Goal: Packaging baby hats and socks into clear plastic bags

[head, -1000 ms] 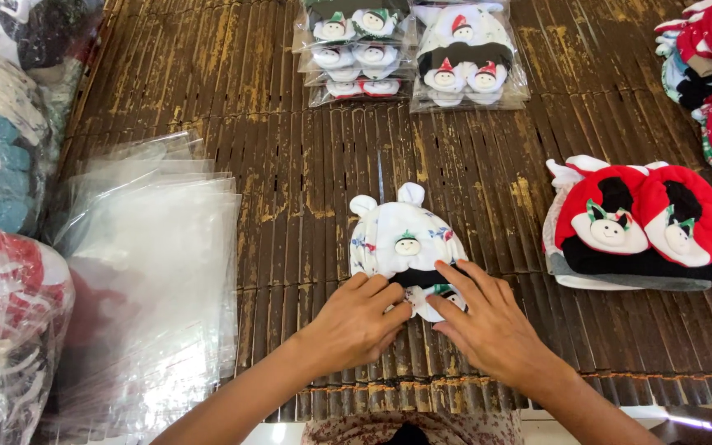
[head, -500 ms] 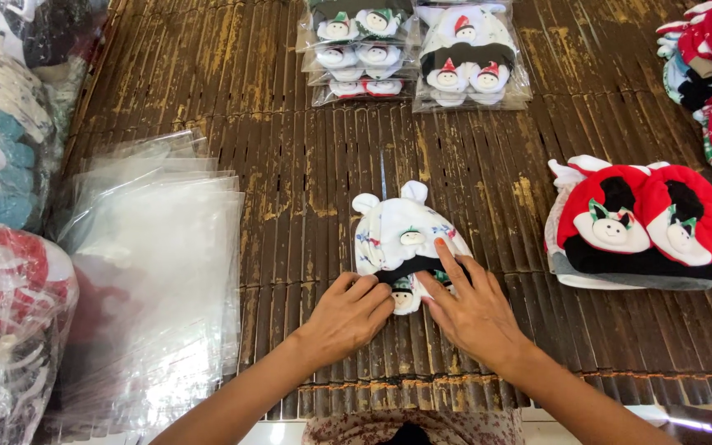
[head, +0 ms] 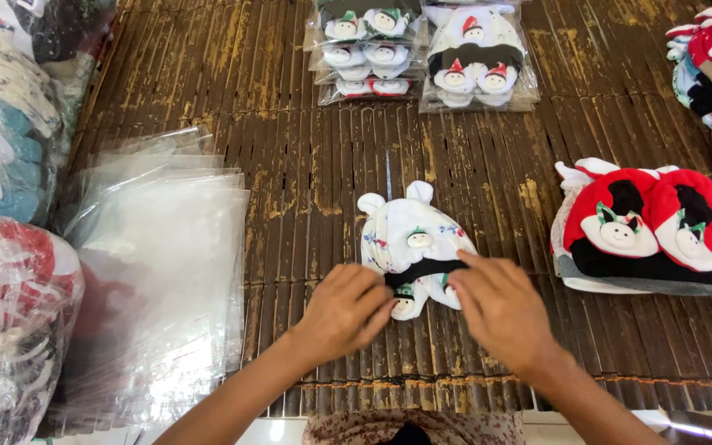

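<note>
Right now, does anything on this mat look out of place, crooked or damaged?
Nothing looks damaged or spilled. The clear plastic bags lie fanned out unevenly rather than squared. The left hand and right hand rest on a white baby hat set, which lies slightly tilted. The red hat pile and the packed sets look orderly.

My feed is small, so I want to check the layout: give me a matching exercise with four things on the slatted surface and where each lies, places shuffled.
Things:
1. white baby cap set
2. clear plastic bags
3. red and black cap stack
4. bagged cap sets

Places:
A. far edge, top centre
B. left side, in a loose pile
C. centre, under the left hand and right hand
D. right side

Pairs: 1-C, 2-B, 3-D, 4-A
</note>
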